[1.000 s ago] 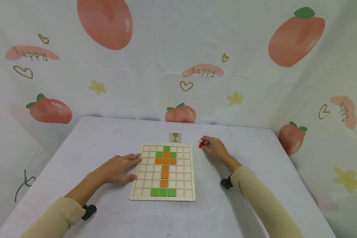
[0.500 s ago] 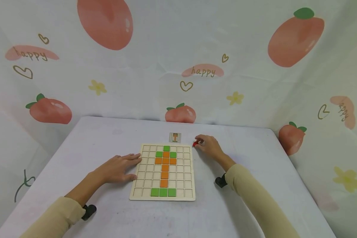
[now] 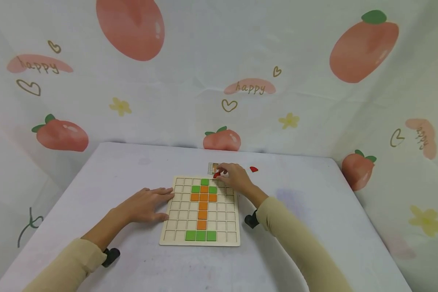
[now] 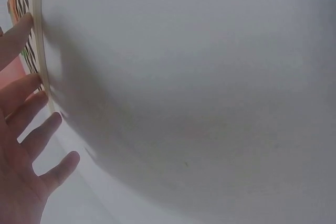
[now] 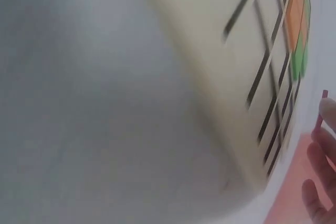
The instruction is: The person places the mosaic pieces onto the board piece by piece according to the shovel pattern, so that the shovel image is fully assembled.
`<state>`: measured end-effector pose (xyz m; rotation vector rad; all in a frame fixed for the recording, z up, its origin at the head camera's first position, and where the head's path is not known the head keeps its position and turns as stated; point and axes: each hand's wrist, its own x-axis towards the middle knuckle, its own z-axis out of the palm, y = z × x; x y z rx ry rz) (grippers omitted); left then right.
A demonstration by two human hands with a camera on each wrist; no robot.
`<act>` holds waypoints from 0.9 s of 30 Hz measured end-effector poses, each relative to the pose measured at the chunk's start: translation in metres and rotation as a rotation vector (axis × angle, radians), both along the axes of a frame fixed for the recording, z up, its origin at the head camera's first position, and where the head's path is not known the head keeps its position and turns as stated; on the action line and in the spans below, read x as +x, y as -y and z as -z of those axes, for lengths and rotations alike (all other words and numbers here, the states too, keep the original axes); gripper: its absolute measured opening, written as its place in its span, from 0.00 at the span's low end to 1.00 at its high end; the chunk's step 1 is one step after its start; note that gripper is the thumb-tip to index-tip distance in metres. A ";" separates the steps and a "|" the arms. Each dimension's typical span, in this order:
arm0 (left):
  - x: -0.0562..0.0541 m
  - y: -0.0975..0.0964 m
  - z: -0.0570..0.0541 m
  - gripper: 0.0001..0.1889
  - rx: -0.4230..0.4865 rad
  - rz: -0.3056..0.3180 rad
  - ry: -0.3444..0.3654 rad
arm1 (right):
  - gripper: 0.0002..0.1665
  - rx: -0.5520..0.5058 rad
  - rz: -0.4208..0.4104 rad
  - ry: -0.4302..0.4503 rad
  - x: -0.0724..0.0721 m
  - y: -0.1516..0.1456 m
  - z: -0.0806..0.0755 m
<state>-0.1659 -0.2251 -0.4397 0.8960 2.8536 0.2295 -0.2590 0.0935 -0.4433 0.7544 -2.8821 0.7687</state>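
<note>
A square wooden grid board point(image 3: 226, 215) lies on the table, with green tiles point(image 3: 200, 235) and orange tiles point(image 3: 202, 206) set in its cells. My left hand point(image 3: 144, 205) rests along the board's left edge, fingers spread and straight; in the left wrist view its fingertips point(image 4: 32, 80) touch the rim. Over the board's far edge, right of the top green tile, my right hand point(image 3: 236, 178) pinches a small red piece point(image 3: 216, 175) between thumb and fingers. The right wrist view shows that red piece point(image 5: 322, 109) edge-on, raised above the board.
Behind the board lies a small pattern card point(image 3: 211, 168), partly covered by the right hand. One red fan-shaped piece point(image 3: 254, 169) lies on the white table point(image 3: 303, 178) to the right. A fruit-print cloth point(image 3: 182, 89) hangs behind the table.
My right hand has moved left from the table's right side to above the board's far edge, carrying one red piece. The other red piece now shows on the table. The left hand stays put.
</note>
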 end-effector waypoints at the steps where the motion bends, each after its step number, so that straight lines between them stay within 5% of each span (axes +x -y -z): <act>1: 0.000 0.000 0.000 0.35 -0.001 0.000 -0.003 | 0.19 0.008 -0.011 -0.003 0.001 0.005 0.000; 13: 0.000 -0.001 0.001 0.35 -0.014 -0.006 -0.008 | 0.18 0.066 -0.060 -0.022 0.009 0.048 0.003; 27: 0.001 0.000 0.001 0.36 -0.033 -0.009 -0.009 | 0.18 0.083 -0.060 -0.044 0.014 0.064 0.005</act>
